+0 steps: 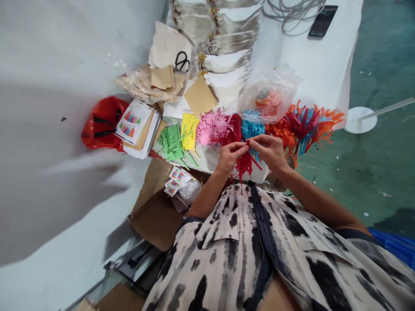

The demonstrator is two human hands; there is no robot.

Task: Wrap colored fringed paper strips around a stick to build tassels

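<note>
A red paper tassel (pixel 244 166) hangs with its fringe downward, its top pinched between my two hands over the table's near edge. The fingertips of my left hand (pixel 231 154) are closed on its top from the left. My right hand (pixel 268 150) pinches the same spot from the right, thumb and forefinger pressed together. Just beyond lie piles of cut fringe paper: green (pixel 171 141), yellow (pixel 189 131), pink (pixel 214 126), dark red (pixel 236 127) and blue (pixel 252 128). Finished-looking orange and red tassels (pixel 308 123) spread out to the right.
A clear plastic bag (pixel 269 101) with orange pieces sits behind the piles. Black-handled scissors (pixel 182 61), stacked white bundles (pixel 227 65), a phone (pixel 323 21) and coiled cable (pixel 288 13) lie farther back. Printed cards (pixel 132 123) and a red bag (pixel 102 123) stand left, an open carton (pixel 155 207) below.
</note>
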